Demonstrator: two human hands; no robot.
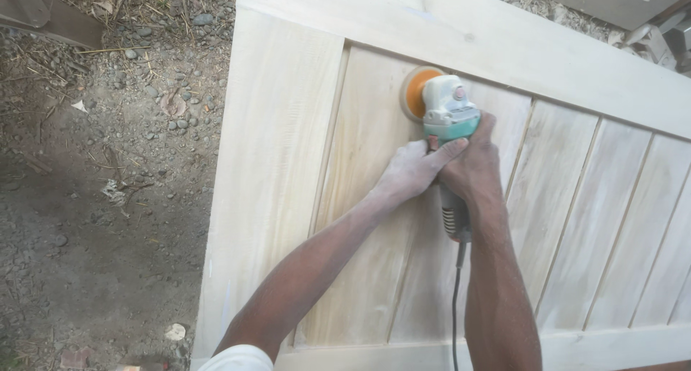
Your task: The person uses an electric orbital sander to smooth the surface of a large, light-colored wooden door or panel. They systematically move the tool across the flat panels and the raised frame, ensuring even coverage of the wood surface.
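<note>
Under both hands I see a pale, unfinished wooden door with vertical slat panels [288, 162], lying flat over grey gravelly dirt ground [108, 198]. On it, the teal-and-white handheld electric sander with an orange round disc [443, 108] sits on a slat just beyond my knuckles. Right hand [471, 169] is wrapped tight around the sander body. Left hand [414, 171], dusted white, lies against the right, fingers closed over the body too. Black power cord [455, 299] trails back between my forearms.
</note>
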